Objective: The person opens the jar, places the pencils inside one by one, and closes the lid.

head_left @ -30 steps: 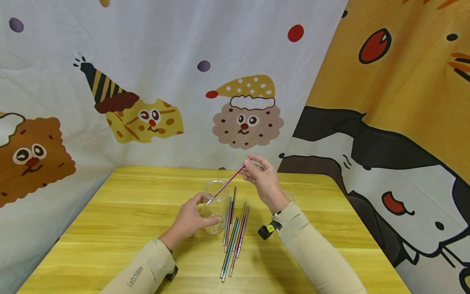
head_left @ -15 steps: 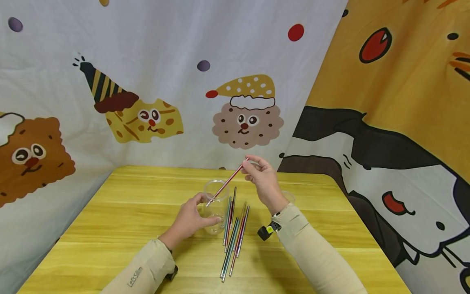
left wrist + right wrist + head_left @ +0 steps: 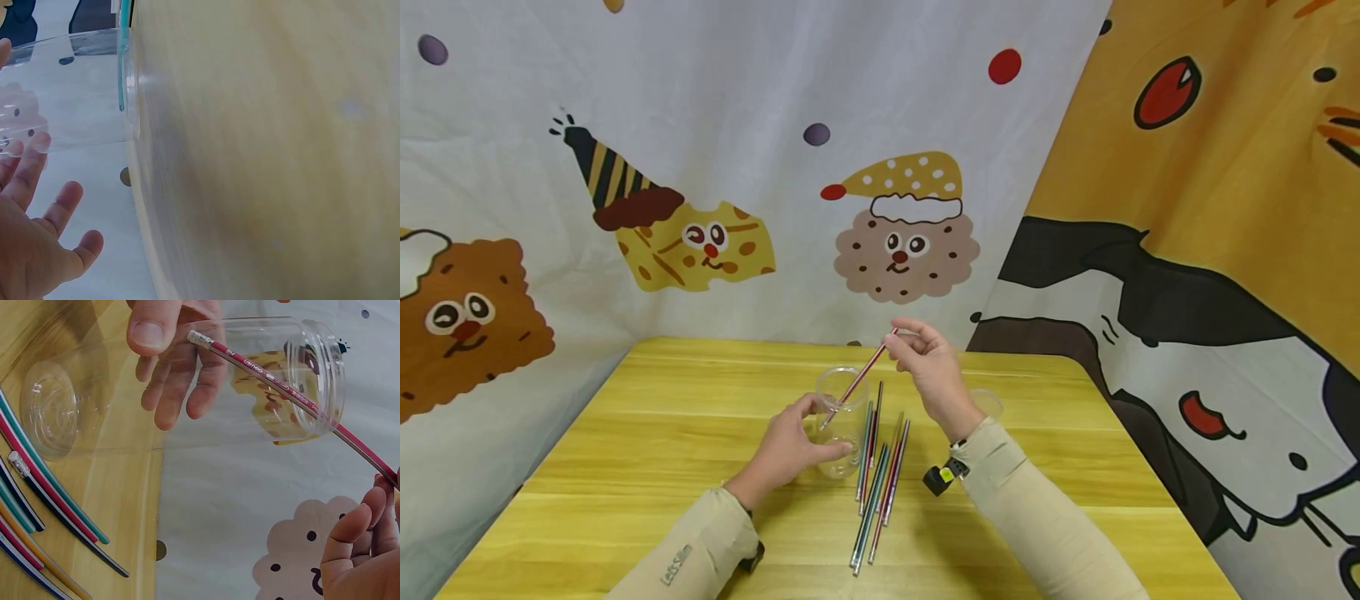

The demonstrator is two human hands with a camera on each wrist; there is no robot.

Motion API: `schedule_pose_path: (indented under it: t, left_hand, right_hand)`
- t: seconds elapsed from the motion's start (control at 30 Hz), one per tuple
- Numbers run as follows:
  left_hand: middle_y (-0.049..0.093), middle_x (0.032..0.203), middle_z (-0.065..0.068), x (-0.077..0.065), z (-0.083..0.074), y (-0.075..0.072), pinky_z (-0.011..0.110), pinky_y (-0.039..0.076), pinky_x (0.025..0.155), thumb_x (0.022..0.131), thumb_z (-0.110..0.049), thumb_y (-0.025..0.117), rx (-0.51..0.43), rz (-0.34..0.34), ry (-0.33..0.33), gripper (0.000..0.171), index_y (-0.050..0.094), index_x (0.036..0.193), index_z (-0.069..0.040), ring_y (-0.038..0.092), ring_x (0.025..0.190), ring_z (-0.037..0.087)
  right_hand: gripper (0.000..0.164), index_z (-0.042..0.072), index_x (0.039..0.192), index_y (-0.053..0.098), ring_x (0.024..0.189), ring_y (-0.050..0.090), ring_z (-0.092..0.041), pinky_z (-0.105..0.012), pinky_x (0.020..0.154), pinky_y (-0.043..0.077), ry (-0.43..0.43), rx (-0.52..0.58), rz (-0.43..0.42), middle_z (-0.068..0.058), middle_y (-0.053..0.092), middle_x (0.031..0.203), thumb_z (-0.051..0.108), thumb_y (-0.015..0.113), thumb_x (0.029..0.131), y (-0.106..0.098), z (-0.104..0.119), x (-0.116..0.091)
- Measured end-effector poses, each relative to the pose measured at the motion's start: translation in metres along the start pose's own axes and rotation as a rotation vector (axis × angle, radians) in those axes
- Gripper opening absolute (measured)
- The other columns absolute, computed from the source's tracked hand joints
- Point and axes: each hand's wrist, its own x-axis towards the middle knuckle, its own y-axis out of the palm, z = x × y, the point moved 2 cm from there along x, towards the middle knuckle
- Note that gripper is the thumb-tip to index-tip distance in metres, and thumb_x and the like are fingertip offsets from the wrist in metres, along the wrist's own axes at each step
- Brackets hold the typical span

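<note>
My left hand (image 3: 790,443) grips a clear plastic jar (image 3: 841,468), which stands upright on the table, thumb on the near side and fingers behind. A red pencil (image 3: 867,372) slants through the jar's mouth, pinched near its upper end between the thumb and fingers of my right hand (image 3: 936,371). The right wrist view shows the silvery eraser end of the pencil (image 3: 275,382) inside the jar, clear of its bottom. No pencils lie in the jar. Several loose pencils (image 3: 880,487), teal, red, dark and yellow, lie right beside the jar.
A clear round lid-like piece (image 3: 988,402) lies past my right wrist, partly hidden by it. The wooden table (image 3: 685,400) ends at a printed cloth backdrop (image 3: 737,108) behind. A second cloth (image 3: 1217,250) hangs along the right side.
My right hand has moved slightly left and down, and the red pencil's lower end has sunk deeper into the jar. The left hand and jar have stayed put.
</note>
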Motion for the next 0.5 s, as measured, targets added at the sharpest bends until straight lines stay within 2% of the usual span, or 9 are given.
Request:
schedule_pose_path:
  t: [0.13,0.33,0.5]
  left_hand:
    - [0.068,0.135,-0.001,0.0001,0.0006,0.0001,0.06,0.048,0.114,0.076,-0.042,0.098,0.004,-0.001,-0.001,0.066,0.064,0.131,-0.027,0.061,0.132,0.025]
    - [0.068,0.134,-0.001,0.0,0.0015,-0.0001,0.063,0.045,0.116,0.077,-0.04,0.098,-0.001,-0.001,0.006,0.068,0.064,0.134,-0.026,0.061,0.133,0.027]
    - [0.068,0.133,-0.002,0.0,0.0019,0.0001,0.065,0.043,0.118,0.078,-0.038,0.098,-0.008,-0.001,0.018,0.067,0.064,0.134,-0.026,0.06,0.134,0.027]
  right_hand:
    - [0.034,0.016,0.135,0.069,0.088,0.065,-0.011,-0.03,0.081,0.057,-0.025,-0.034,-0.005,0.01,0.077,0.095,0.019,0.076,0.102,0.0025,0.0004,-0.002]
    - [0.029,0.017,0.13,0.072,0.087,0.063,-0.016,-0.03,0.08,0.055,-0.062,-0.084,0.015,0.006,0.075,0.091,0.021,0.076,0.102,0.0058,0.0004,-0.0048]
    - [0.026,0.017,0.127,0.074,0.086,0.062,-0.014,-0.03,0.081,0.054,-0.061,-0.138,0.052,0.004,0.077,0.097,0.023,0.075,0.102,0.0087,-0.0029,-0.0066]
